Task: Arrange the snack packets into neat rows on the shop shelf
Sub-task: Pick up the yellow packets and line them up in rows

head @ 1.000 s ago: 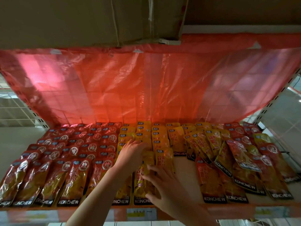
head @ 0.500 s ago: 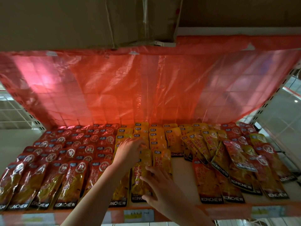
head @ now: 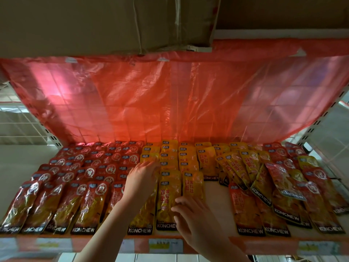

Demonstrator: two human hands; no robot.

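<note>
Red KONCHEW snack packets (head: pixel 56 188) lie in overlapping rows on the left of the shop shelf (head: pixel 215 208). Yellow packets (head: pixel 181 159) fill the middle in rows. My left hand (head: pixel 140 178) lies flat, fingers spread, on the yellow packets of the leftmost yellow column. My right hand (head: pixel 196 222) rests with its fingertips on the right edge of the front yellow packet (head: pixel 167 203). On the right, yellow and red packets (head: pixel 264 178) lie jumbled and tilted.
A red translucent plastic sheet (head: pixel 170 99) hangs behind the shelf. A cardboard box (head: pixel 105 23) sits overhead. A strip of bare shelf shows right of the yellow rows. Price labels (head: pixel 166 243) run along the front edge. White wire racks (head: pixel 17 120) flank both sides.
My left hand slid slightly back along the yellow column. My right hand shifted right, off the middle of the front yellow packet to its right edge, which now shows more fully.
</note>
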